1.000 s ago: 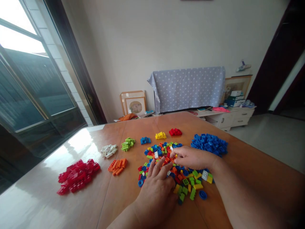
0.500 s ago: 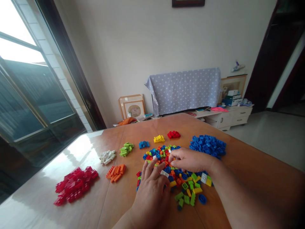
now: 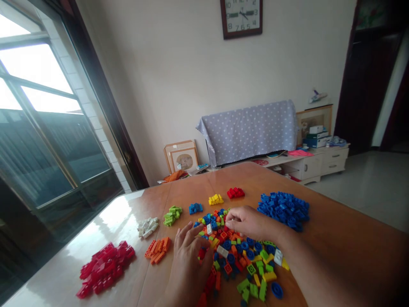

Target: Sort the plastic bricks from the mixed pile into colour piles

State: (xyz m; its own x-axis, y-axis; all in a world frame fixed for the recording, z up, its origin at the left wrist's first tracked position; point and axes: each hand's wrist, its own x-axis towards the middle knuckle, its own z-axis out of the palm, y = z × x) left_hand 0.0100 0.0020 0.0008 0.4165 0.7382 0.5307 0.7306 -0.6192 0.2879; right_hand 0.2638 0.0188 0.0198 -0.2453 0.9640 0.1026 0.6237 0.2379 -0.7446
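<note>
A mixed heap of small toy bricks [image 3: 238,256] in red, blue, green, yellow and white lies on the wooden table [image 3: 335,251] in front of me. My left hand [image 3: 188,260] rests on the heap's left edge with its fingers spread flat over the bricks. At the far side of the heap, my right hand [image 3: 247,221] has its fingertips pinched together; what they hold is too small to make out.
Sorted piles surround the heap: large red pile [image 3: 104,268], orange [image 3: 158,249], white [image 3: 147,226], green [image 3: 172,214], small blue [image 3: 195,208], yellow [image 3: 215,199], small red [image 3: 235,192], large blue pile [image 3: 284,205]. A window stands left; a cloth-covered cabinet is behind.
The camera has tilted up, bringing a wall clock into view. My left hand slid left to the heap's edge. My right hand stayed pinched at the far side.
</note>
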